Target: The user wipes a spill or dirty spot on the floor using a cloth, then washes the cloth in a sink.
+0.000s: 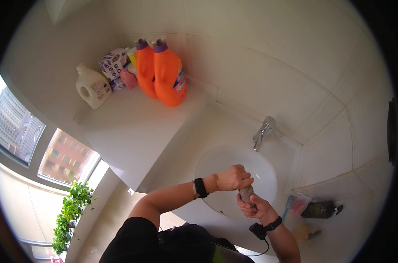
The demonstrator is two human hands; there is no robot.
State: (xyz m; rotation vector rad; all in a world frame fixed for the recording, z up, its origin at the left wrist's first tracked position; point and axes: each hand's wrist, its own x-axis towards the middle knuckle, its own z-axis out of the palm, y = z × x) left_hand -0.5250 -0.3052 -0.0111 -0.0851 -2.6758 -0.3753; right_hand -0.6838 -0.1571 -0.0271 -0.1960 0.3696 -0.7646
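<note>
Over the white washbasin [215, 164], both hands grip a twisted grey-brown cloth [247, 193]. My left hand [233, 178] is closed around its upper end, the knuckles facing up. Lower down and to the right, my right hand [257, 207] wraps the other end, thumb along the cloth. Between the two fists a short rope-like stretch of it shows; the rest is hidden in the fingers. Behind the hands stands a chrome faucet [264, 131], its spout pointing at the bowl. No water can be seen running from it.
Left of the basin, a raised white surface [136, 131] carries two orange detergent bottles [169, 75], a white jug [93, 87] and soft packs [115, 64]. A dark pump bottle [319, 209] and a blue toothbrush [287, 207] lie right. Potted plants [70, 210] line the window side.
</note>
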